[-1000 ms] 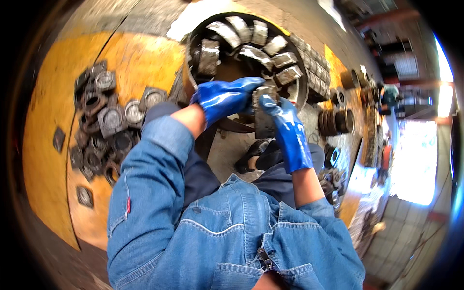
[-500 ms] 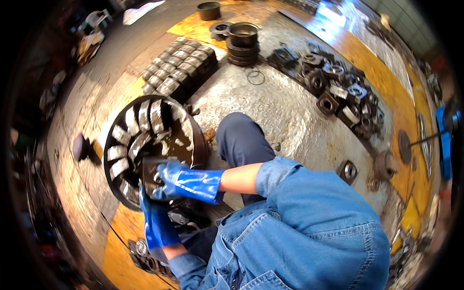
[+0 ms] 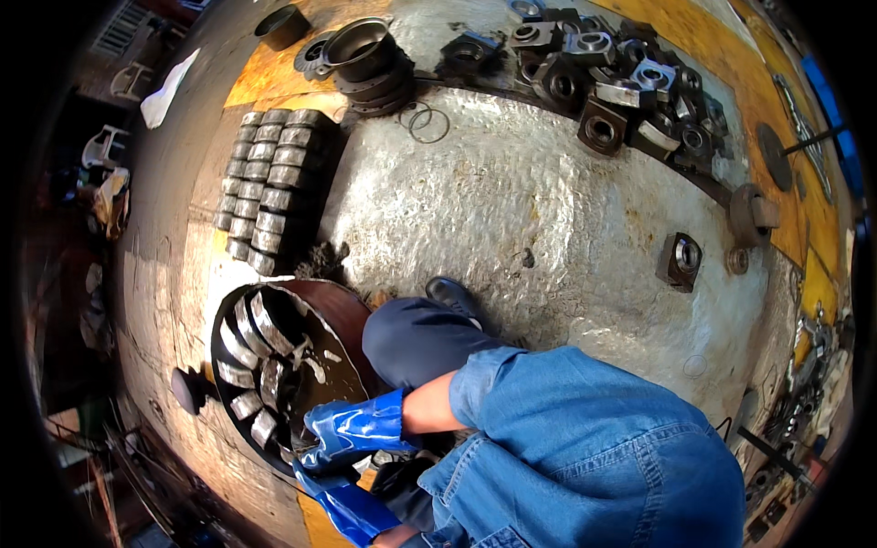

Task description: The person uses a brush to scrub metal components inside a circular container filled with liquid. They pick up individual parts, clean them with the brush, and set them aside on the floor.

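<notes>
Currently on my feed, item by item. One right hand in a glossy blue rubber glove point(image 3: 345, 429), over the lower side of a round dark metal tub with a reddish-brown wall point(image 3: 348, 315); its fingers curl inward, tips in shadow, and I cannot tell how far apart they are or what they grip. One left hand in a matching blue glove point(image 3: 340, 500), just below the right, mostly hidden toward the tips; its finger opening and any hold I cannot tell either.

Inside the tub: several curved silver-grey metal blocks point(image 3: 239, 347), ranged along the left wall, beside murky brown liquid point(image 3: 320, 388) with pale flecks.

Above the tub: similar silver-grey metal blocks in close rows point(image 3: 265, 183). Farther up: a stack of dark metal rings point(image 3: 375, 78), with two thin wire hoops point(image 3: 427, 123) nearby on a grey metal sheet point(image 3: 438, 201). Upper right: a heap of dark square metal pieces with round bores point(image 3: 598, 128); one similar dark square piece point(image 3: 681, 262) lies apart, below it.
</notes>
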A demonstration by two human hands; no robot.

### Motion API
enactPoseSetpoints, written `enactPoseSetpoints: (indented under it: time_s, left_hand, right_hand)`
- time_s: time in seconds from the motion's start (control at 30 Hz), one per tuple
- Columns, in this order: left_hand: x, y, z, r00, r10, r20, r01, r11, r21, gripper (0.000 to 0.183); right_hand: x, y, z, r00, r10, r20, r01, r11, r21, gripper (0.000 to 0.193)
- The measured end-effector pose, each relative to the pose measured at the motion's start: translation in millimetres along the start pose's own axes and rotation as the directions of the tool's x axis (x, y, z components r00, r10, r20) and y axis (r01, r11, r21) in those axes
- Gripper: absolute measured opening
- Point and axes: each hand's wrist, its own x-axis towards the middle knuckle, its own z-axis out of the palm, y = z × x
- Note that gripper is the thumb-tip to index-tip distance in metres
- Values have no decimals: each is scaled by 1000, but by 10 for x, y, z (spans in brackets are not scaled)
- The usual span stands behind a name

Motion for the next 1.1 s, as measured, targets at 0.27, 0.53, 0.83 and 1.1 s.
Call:
enactPoseSetpoints:
  time_s: [0.27,0.53,0.83,1.1]
  left_hand:
    - [-105,846,1425,938,75,338,-106,992,72,56]
    - [-1679,1245,4046,418,-245,875,-127,938,323,50]
    - [-1300,959,2872,572,212,792,-535,829,164,34]
    - [-525,86,976,857,124,501,-316,893,320,40]
  right_hand:
    - [-333,-544,-1073,928,-240,-284,279,954,108,42]
    - [-1583,-593,-3367,646,-286,-708,261,954,-148,43]
    - [-2816,-659,-4243,15,-624,-781,-849,405,-340,68]
    - [-500,-266,-2310,767,-341,-543,-276,589,-760,57]
